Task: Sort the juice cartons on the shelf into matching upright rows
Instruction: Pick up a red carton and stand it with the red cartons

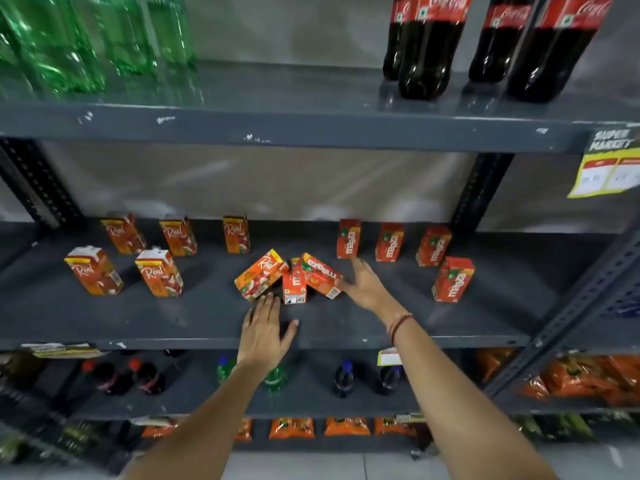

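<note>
On the grey middle shelf [104,323], several upright Real cartons [159,273] stand at the left and several upright Maaza cartons [389,242] at the right. In the middle lies a small heap: a tipped Real carton [259,275], an upright Maaza carton [293,289] and a tilted Maaza carton [320,275]. My left hand [265,332] hovers flat and open just in front of the tipped Real carton. My right hand [362,284] is open, its fingers touching the right end of the tilted Maaza carton.
The upper shelf carries green bottles [69,46] at left and cola bottles [426,46] at right. A yellow price tag [606,168] hangs at the right edge. Bottles [343,377] and orange snack packs [346,426] fill the lower shelves. Steel uprights [481,192] frame the bay.
</note>
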